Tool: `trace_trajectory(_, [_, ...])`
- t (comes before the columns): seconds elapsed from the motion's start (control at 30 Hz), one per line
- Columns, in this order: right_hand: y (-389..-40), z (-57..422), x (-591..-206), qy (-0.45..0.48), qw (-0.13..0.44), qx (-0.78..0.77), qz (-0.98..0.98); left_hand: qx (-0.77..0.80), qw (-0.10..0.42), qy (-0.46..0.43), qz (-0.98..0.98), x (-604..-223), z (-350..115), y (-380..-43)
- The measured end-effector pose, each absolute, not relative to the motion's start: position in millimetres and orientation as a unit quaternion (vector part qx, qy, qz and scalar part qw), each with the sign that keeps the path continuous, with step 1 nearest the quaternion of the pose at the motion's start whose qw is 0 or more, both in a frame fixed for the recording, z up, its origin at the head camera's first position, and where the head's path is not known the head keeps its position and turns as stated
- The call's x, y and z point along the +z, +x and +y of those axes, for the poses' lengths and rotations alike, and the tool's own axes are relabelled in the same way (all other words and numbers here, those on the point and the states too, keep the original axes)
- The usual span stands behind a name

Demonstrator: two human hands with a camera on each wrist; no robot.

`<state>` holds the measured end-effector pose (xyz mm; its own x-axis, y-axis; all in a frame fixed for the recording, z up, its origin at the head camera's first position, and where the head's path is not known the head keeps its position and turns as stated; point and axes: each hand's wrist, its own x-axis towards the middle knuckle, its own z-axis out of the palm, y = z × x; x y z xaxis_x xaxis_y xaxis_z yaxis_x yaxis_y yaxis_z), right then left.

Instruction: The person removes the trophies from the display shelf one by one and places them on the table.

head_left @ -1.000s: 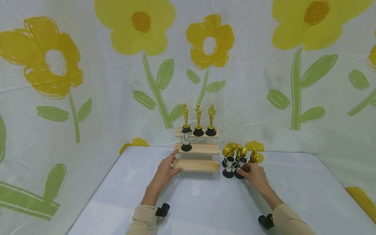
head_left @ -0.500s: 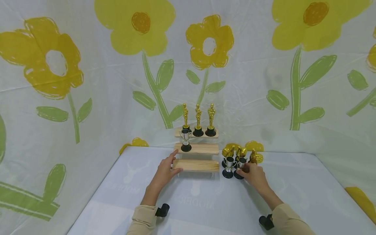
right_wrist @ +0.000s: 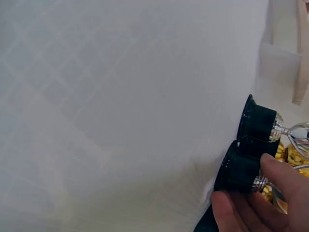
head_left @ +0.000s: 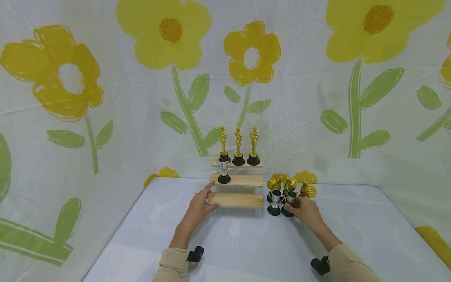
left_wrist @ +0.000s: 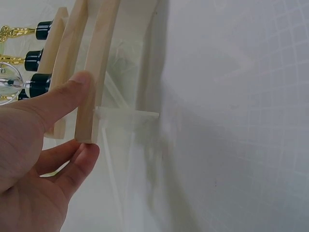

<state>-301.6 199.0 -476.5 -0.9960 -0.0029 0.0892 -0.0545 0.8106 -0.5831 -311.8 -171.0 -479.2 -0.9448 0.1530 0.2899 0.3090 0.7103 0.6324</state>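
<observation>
A tiered wooden display shelf (head_left: 241,201) stands at mid-table. My left hand (head_left: 198,205) grips the left end of its lowest board, thumb on the front edge and fingertips at the end face in the left wrist view. To the right of the shelf, my right hand (head_left: 307,210) pinches a small silver trophy cup (right_wrist: 236,171) low down, by its black base and stem. That cup is upright near the tabletop, beside a second silver trophy cup (head_left: 275,210). A third silver trophy cup (head_left: 223,179) stands on the middle board's left end.
On the top board stand three gold statuettes (head_left: 238,147) with black bases. Several gold trophies, one shaped like a thumbs-up hand (head_left: 308,191), stand behind the silver cups on the right. A flower-printed curtain (head_left: 296,117) closes off the table's back.
Both hands and the trophies keep their places. Only the head view has tilted up slightly, so the scene sits a little lower.
</observation>
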Motion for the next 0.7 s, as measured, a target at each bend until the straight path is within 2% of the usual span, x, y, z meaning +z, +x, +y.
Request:
trace_trajectory(0.23, [-300, 208, -468, 0.042, 0.018, 0.294, -0.955, -0.356, 0.109, -0.133, -0.919, -479, -173, -312])
trace_trajectory(0.57, [-292, 217, -431, 0.069, -0.061, 0.263, -0.96, -0.365, 0.105, -0.13, -0.916, -478, -172, -312])
trace_trajectory(0.7, [-290, 219, -419, 0.082, -0.074, 0.25, -0.962, -0.365, 0.103, -0.128, -0.916, -479, -171, -312])
